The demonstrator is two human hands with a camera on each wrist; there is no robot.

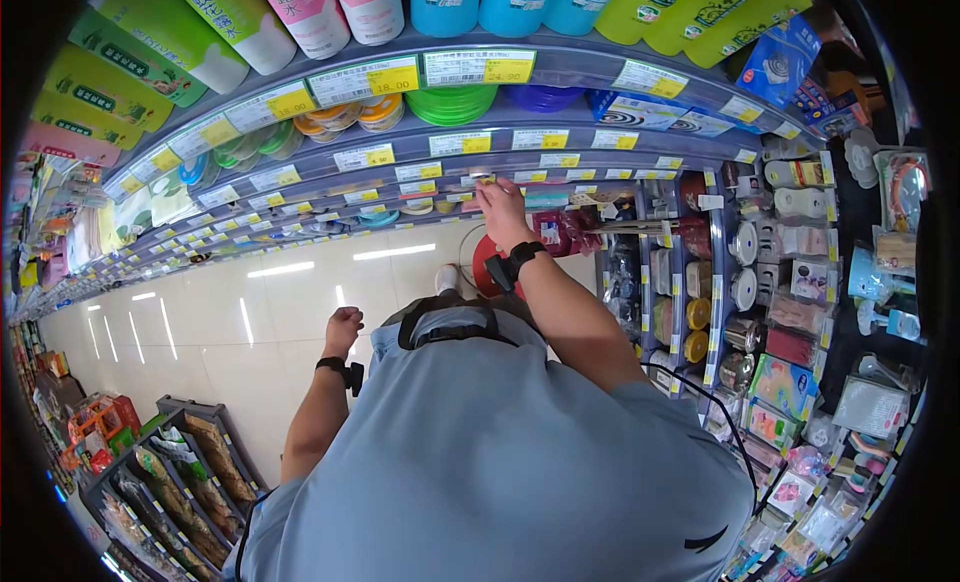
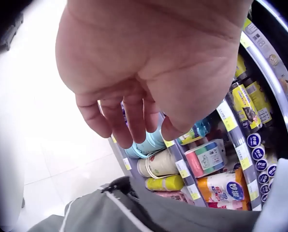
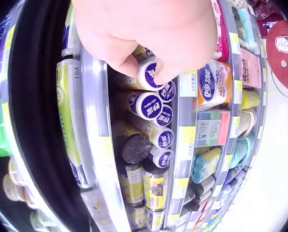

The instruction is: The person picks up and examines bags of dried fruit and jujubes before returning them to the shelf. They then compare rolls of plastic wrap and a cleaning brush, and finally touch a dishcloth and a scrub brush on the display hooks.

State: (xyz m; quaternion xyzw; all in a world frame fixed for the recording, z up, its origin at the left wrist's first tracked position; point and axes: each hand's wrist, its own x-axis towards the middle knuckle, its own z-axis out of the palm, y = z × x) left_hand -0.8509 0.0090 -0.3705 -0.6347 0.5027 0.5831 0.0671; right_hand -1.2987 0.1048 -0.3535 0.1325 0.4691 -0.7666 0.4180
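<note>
Up at the shelf (image 1: 560, 177) we had our right hand (image 1: 503, 214) reaching in, fingers (image 3: 129, 65) curled around a blue-capped can (image 3: 150, 73) at the front of a lying stack (same caps packed just beneath it). Our left hand (image 1: 342, 330) hung loosely curled over the floor, holding nothing. We judged the risk plain: pulling that can could loosen the neighbouring cans (image 3: 151, 105), and they might roll off the shelf lip. Around us were store shelves edged with yellow price tags (image 1: 392, 79), a glossy pale floor (image 1: 200, 312) and a hanging rack of small goods (image 1: 800, 282) to the right.
</note>
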